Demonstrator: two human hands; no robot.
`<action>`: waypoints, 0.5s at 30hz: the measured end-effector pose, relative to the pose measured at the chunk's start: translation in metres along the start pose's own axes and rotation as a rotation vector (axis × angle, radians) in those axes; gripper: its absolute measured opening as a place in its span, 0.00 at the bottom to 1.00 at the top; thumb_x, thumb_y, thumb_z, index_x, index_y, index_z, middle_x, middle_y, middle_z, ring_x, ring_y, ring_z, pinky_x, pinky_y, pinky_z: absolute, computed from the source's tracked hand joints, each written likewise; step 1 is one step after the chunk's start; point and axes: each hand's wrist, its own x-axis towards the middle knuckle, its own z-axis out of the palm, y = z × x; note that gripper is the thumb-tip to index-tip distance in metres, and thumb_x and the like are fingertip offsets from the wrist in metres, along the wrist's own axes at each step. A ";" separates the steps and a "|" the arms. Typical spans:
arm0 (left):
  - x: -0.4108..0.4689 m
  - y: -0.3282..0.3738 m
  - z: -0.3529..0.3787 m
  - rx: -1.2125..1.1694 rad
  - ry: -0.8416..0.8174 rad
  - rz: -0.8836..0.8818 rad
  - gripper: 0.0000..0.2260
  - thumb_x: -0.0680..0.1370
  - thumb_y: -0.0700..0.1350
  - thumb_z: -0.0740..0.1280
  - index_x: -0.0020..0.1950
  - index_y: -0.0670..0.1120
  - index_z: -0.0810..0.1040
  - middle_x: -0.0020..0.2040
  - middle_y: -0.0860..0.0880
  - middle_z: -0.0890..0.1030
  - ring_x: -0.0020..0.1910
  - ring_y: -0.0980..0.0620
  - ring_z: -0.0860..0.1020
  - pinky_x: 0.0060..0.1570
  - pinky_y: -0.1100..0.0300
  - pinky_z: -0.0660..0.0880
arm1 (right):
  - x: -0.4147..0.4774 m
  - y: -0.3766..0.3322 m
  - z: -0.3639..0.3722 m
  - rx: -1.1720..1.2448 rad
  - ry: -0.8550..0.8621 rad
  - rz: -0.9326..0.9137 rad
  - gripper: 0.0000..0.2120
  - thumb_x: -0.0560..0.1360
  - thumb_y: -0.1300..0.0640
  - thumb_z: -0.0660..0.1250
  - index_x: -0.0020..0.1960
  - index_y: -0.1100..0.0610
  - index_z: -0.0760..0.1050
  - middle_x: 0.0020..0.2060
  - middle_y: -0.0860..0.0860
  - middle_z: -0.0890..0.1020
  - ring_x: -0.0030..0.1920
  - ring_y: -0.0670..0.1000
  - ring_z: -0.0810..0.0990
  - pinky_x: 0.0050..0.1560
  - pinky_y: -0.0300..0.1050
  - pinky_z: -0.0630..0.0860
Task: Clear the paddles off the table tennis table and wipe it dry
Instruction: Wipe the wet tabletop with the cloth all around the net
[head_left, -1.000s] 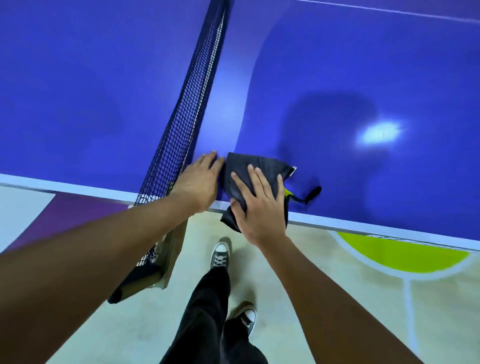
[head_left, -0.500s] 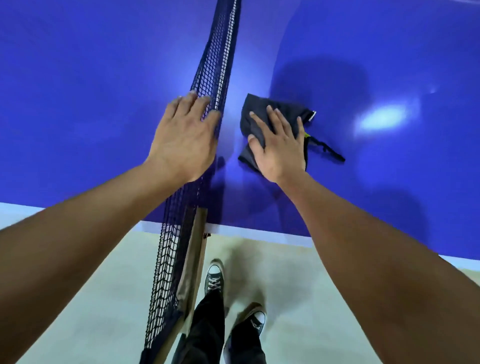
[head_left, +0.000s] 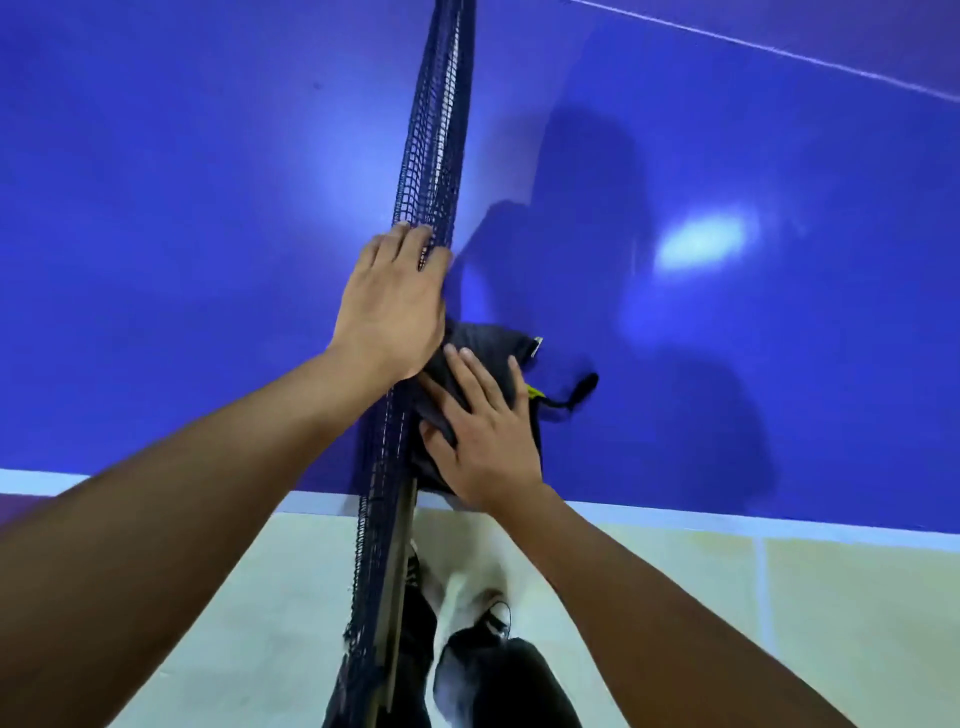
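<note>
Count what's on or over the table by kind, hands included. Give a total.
Cloth: 1
Net: 1
Hands: 2 (left hand, right hand)
Total: 4

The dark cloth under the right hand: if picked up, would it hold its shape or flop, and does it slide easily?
Probably floppy: the cloth lies crumpled in soft folds under the flat right hand. Likely light, being thin fabric with a loose cord trailing. It probably slides easily, since the table looks smooth and glossy.
</note>
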 end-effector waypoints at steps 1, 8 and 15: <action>0.004 0.002 0.000 0.003 -0.012 0.009 0.21 0.78 0.43 0.59 0.72 0.42 0.69 0.74 0.40 0.67 0.75 0.38 0.62 0.73 0.47 0.56 | 0.008 0.003 -0.002 0.005 -0.014 0.007 0.26 0.81 0.44 0.60 0.79 0.44 0.66 0.81 0.50 0.63 0.82 0.49 0.57 0.78 0.68 0.51; 0.036 0.014 0.005 0.033 -0.024 0.015 0.21 0.79 0.46 0.58 0.72 0.44 0.69 0.71 0.42 0.69 0.70 0.40 0.67 0.72 0.48 0.59 | 0.124 0.056 -0.008 -0.035 -0.054 0.071 0.28 0.80 0.42 0.53 0.77 0.50 0.69 0.81 0.51 0.62 0.81 0.49 0.56 0.79 0.66 0.47; 0.077 0.031 0.018 0.056 0.033 -0.080 0.20 0.80 0.43 0.55 0.70 0.41 0.71 0.66 0.41 0.74 0.65 0.37 0.70 0.69 0.46 0.63 | 0.243 0.132 -0.011 -0.084 -0.105 0.043 0.27 0.83 0.41 0.51 0.81 0.43 0.59 0.83 0.49 0.56 0.82 0.48 0.51 0.80 0.63 0.42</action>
